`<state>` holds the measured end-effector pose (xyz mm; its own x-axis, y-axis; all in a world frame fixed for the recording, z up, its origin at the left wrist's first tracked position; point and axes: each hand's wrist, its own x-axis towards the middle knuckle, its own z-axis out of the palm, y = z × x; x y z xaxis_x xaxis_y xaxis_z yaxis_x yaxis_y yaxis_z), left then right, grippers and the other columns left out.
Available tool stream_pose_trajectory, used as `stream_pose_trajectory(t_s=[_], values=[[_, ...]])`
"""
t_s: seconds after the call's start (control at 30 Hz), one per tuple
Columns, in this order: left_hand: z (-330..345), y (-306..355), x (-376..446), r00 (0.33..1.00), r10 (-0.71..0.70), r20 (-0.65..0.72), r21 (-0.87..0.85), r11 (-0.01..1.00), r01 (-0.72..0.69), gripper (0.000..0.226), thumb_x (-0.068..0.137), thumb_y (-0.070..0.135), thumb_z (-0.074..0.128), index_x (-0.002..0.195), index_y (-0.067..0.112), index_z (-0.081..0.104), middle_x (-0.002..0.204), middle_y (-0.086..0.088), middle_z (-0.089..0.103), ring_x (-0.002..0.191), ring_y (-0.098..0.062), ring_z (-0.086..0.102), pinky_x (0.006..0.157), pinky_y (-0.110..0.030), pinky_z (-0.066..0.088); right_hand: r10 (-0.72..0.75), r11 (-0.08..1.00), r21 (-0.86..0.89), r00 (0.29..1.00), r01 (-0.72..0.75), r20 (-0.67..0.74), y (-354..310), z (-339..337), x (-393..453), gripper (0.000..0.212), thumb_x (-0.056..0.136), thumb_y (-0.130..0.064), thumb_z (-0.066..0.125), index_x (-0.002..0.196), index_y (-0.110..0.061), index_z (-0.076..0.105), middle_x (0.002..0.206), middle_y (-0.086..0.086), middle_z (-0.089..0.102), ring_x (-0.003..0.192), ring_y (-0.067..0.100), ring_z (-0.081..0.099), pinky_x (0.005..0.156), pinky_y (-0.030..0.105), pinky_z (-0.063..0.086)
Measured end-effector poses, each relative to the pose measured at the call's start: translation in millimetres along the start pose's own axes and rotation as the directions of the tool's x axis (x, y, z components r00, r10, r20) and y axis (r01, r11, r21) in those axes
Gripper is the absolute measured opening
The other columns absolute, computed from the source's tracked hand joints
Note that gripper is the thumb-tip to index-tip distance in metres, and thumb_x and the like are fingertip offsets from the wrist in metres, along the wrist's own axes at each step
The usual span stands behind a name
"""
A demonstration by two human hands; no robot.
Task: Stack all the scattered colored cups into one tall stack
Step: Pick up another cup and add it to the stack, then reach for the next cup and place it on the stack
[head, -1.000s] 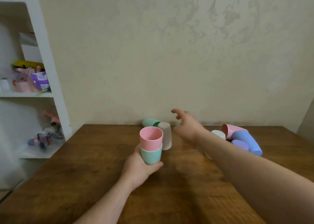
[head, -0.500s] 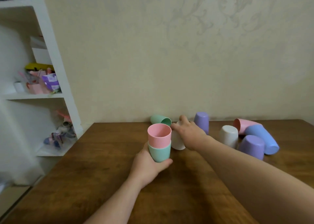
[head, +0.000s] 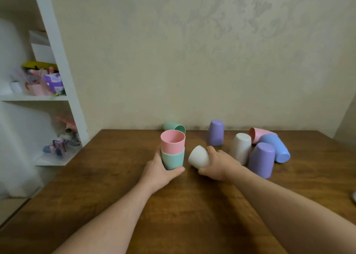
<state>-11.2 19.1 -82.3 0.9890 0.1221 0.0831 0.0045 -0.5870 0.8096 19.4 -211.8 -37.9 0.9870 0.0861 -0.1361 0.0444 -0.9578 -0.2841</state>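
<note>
My left hand (head: 158, 172) grips a short stack (head: 172, 149): a pink cup nested in a green cup, mouths up, on the wooden table (head: 173, 205). Just to its right my right hand (head: 218, 164) holds a white cup (head: 198, 156) tilted, its closed base pointing up and left. Near the wall a green cup (head: 174, 127) lies on its side. Upside down stand a purple cup (head: 216, 132), a white cup (head: 240, 147) and a nearer purple cup (head: 262, 159). A pink cup (head: 258, 134) and a blue cup (head: 275, 147) lie on their sides at the right.
A white shelf unit (head: 57, 61) with small toys and boxes stands left of the table. A patterned wall (head: 192, 61) runs along the table's far edge. A small grey object (head: 354, 197) shows at the right frame edge.
My right hand closed on the white cup behind the stack, tipped it over and drew it toward me. The left hand kept hold of the pink and green stack. The camera view shifted.
</note>
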Motion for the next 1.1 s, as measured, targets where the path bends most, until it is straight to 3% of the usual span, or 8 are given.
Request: stream_pose_trajectory(t_s=[0.1,0.2,0.3,0.37,0.43,0.57,0.8,1.1], values=[[-6.8,5.9,2.6,0.996,-0.037,0.080,-0.163,0.985,0.050,0.130,0.064,0.050,0.103,0.167,0.038,0.025,0.154,0.009,0.055,0.138,-0.022,0.058,0.110,-0.042,0.055,0.010,1.000,0.016,0.996,-0.009,-0.088,-4.0,-5.8,-12.5,0.088,0.066,-0.066,0.071,0.142,-0.030,0.045,0.134,0.004,0.061,0.119,0.029,0.062,0.100,0.052,0.056],[-13.4,16.2,5.4,0.996,-0.003,0.088,-0.349,0.937,0.034,0.096,0.077,0.022,0.101,0.151,0.038,0.043,0.136,0.013,0.065,0.123,-0.013,0.064,0.093,-0.030,0.056,0.035,0.976,0.216,0.959,0.028,-0.283,-10.9,-29.5,-22.4,0.076,0.068,-0.058,0.071,0.132,-0.024,0.047,0.128,0.007,0.061,0.117,0.033,0.060,0.098,0.051,0.055],[-10.6,22.8,3.8,0.999,-0.015,0.050,-0.389,0.921,0.033,0.079,0.078,0.021,0.101,0.143,0.032,0.057,0.130,0.007,0.072,0.114,-0.011,0.070,0.086,-0.032,0.057,0.093,0.765,0.607,0.895,0.216,-0.435,-27.5,-64.2,-30.7,0.067,0.073,-0.039,0.079,0.130,-0.025,0.046,0.117,-0.002,0.064,0.107,0.027,0.067,0.090,0.048,0.061],[-4.0,24.3,-0.3,0.999,-0.029,0.033,-0.393,0.919,0.039,0.077,0.076,0.027,0.102,0.142,0.029,0.062,0.129,0.005,0.074,0.118,-0.018,0.071,0.092,-0.036,0.058,0.056,0.589,0.726,0.878,0.355,-0.476,-43.3,-81.9,-37.6,0.078,0.080,-0.027,0.080,0.145,-0.030,0.037,0.113,-0.011,0.062,0.103,0.016,0.069,0.079,0.028,0.063],[2.8,25.8,-5.5,1.000,-0.026,0.007,-0.376,0.926,0.027,0.076,0.076,0.033,0.101,0.141,0.030,0.061,0.130,0.007,0.073,0.122,-0.019,0.070,0.096,-0.037,0.057,-0.020,0.544,0.721,0.866,0.428,-0.499,-61.6,-89.1,-46.4,0.092,0.084,-0.024,0.081,0.157,-0.035,0.024,0.115,-0.019,0.059,0.100,0.003,0.065,0.066,0.014,0.057],[11.1,30.5,-18.8,1.000,0.000,-0.002,-0.306,0.952,-0.001,0.079,0.078,0.044,0.096,0.146,0.036,0.057,0.133,0.012,0.070,0.122,-0.015,0.066,0.100,-0.036,0.055,-0.136,0.577,0.669,0.862,0.470,-0.488,-90.3,-78.9,-51.4,0.095,0.081,-0.035,0.089,0.153,-0.035,0.028,0.118,-0.013,0.063,0.107,0.013,0.069,0.088,0.038,0.064],[15.7,35.4,-23.5,1.000,-0.010,-0.015,-0.292,0.956,0.006,0.069,0.083,0.046,0.092,0.139,0.043,0.052,0.119,0.018,0.065,0.116,-0.013,0.062,0.094,-0.032,0.052,-0.210,0.704,0.535,0.856,0.468,-0.472,-86.8,-33.8,-40.3,0.113,0.074,-0.040,0.092,0.159,-0.047,0.018,0.142,-0.003,0.061,0.129,0.022,0.061,0.108,0.046,0.054],[21.2,32.0,-23.2,0.999,0.004,-0.048,-0.325,0.945,-0.020,0.066,0.083,0.037,0.091,0.136,0.045,0.052,0.114,0.021,0.065,0.113,-0.014,0.063,0.089,-0.030,0.051,-0.165,0.524,0.752,0.914,0.401,-0.372,-76.3,1.9,-35.3,0.094,0.084,-0.044,0.086,0.154,-0.049,0.023,0.142,-0.003,0.060,0.123,0.021,0.065,0.109,0.048,0.056]])
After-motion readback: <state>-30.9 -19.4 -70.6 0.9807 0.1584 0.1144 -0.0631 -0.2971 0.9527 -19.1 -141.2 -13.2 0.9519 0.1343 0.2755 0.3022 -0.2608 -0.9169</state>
